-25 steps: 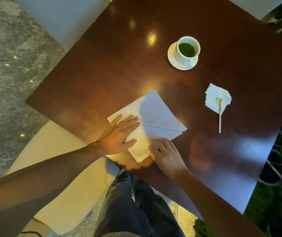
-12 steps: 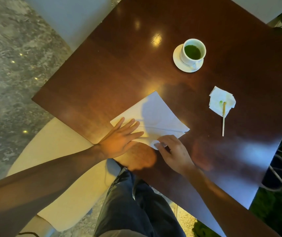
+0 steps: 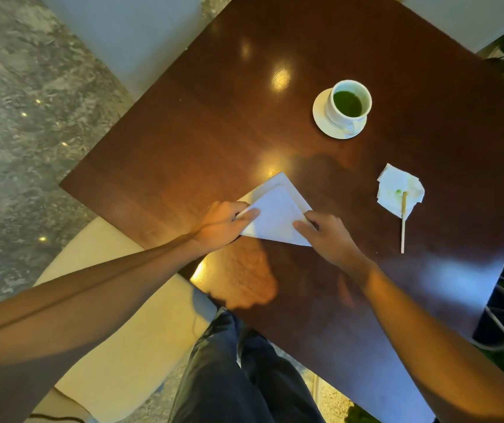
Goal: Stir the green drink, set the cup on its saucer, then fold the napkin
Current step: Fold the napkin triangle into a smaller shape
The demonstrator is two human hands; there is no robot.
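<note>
A white napkin (image 3: 276, 213) lies folded into a triangle near the table's front edge. My left hand (image 3: 223, 224) pinches its left corner. My right hand (image 3: 325, 236) presses on its right corner with the fingers. Farther back on the right, a white cup (image 3: 351, 102) of green drink stands upright on its white saucer (image 3: 321, 117). A wooden stir stick (image 3: 403, 221) rests with its upper end on a small crumpled tissue (image 3: 397, 190) that has a green stain.
The dark wooden table (image 3: 214, 132) is set cornerwise to me. A cream chair seat (image 3: 116, 315) is below left, and my dark trousers (image 3: 238, 377) show below. Grey stone floor (image 3: 15, 102) lies on the left, plants at the right edge.
The napkin's near half has been folded up over the far half, turning the square into a smaller triangle. Both hands moved from pressing it flat to holding its left and right corners.
</note>
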